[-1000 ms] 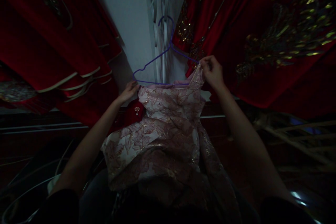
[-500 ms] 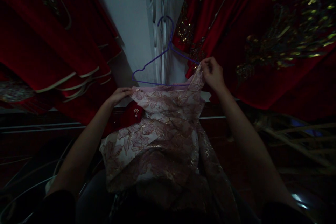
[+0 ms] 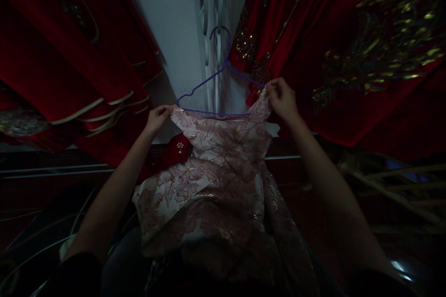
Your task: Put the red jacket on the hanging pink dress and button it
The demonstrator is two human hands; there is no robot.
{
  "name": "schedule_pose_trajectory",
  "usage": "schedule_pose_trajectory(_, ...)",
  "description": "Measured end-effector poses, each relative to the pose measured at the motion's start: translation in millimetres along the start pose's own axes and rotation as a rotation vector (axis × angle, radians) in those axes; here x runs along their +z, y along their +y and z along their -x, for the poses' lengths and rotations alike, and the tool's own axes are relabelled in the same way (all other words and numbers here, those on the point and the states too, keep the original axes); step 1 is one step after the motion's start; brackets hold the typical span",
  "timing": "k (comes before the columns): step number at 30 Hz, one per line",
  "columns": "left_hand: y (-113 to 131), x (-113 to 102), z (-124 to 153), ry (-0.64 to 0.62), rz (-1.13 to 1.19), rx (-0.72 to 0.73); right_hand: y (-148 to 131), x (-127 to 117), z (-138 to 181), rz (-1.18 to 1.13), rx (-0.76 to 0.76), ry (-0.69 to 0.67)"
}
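Note:
A pink-and-white brocade garment (image 3: 216, 171) hangs in front of me, its top edge against the lower bar of a purple wire hanger (image 3: 216, 76) that hooks onto white rails at the wall. My left hand (image 3: 157, 118) is closed, pinching the garment's upper left corner beside the hanger's left end. My right hand (image 3: 281, 100) is closed on the upper right corner, pressed against the hanger's right arm. The garment drapes down toward my lap.
Red velvet garments with cream trim (image 3: 69, 65) hang at the left. Red garments with gold embroidery (image 3: 365, 55) hang at the right. A small red piece with pearl beads (image 3: 179, 148) shows behind the pink garment. A white wall (image 3: 174, 23) lies behind.
My left hand has slid left and up, pulling the garment's left corner out along the hanger bar. My right hand has stayed at the right corner.

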State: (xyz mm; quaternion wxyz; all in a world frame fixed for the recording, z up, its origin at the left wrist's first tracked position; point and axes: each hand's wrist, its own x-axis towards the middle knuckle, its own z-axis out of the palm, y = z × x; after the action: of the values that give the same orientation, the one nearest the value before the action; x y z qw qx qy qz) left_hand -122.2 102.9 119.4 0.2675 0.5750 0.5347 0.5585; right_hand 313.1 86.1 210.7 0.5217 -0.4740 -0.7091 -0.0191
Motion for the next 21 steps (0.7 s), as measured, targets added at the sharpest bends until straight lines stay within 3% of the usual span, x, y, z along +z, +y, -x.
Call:
schedule_pose_trajectory(8,3,14,-17,0.097,-0.122,-0.044,1,-2,-1,0.001,-0.004,-0.017)
schedule_pose_trajectory(12,18,20,-20,0.097,-0.061,0.025,4,1,-2,-0.008,-0.007,-0.038)
schedule_pose_trajectory(17,61,37,-19,-0.069,-0.042,0.217,4,4,1,-0.025,-0.004,-0.074)
schedule_pose_trajectory(21,84,44,-15,-0.152,-0.128,0.283,4,4,2,-0.023,-0.005,-0.064)
